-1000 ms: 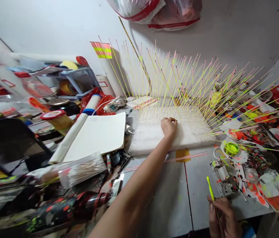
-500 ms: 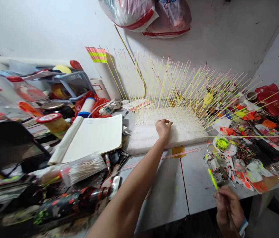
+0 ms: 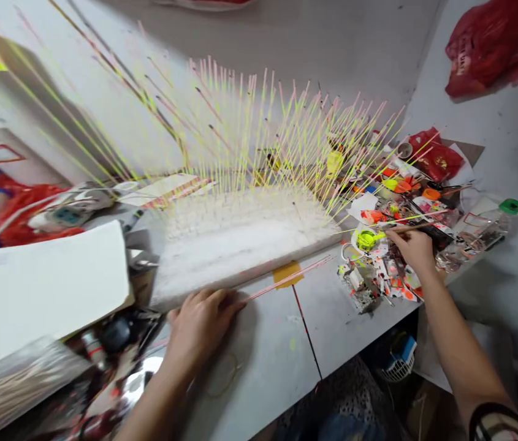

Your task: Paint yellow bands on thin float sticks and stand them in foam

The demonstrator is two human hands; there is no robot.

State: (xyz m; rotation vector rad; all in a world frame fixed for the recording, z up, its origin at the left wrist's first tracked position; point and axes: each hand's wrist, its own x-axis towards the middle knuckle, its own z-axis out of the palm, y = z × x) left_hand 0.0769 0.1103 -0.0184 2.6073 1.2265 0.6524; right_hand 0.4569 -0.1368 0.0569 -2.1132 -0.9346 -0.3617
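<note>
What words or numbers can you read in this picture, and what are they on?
No word, number or brand can be read clearly.
The red plastic bag has white print, too blurred to read.
The smaller red bag has gold print, too small to read.
The plastic bottle with a green cap has a red-outlined label, with no readable text.

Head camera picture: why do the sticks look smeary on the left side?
In the head view, the thin yellow and pink sticks smear and stretch toward the left edge, as does the white notebook, while the white foam block looks sharper nearer the middle.
</note>
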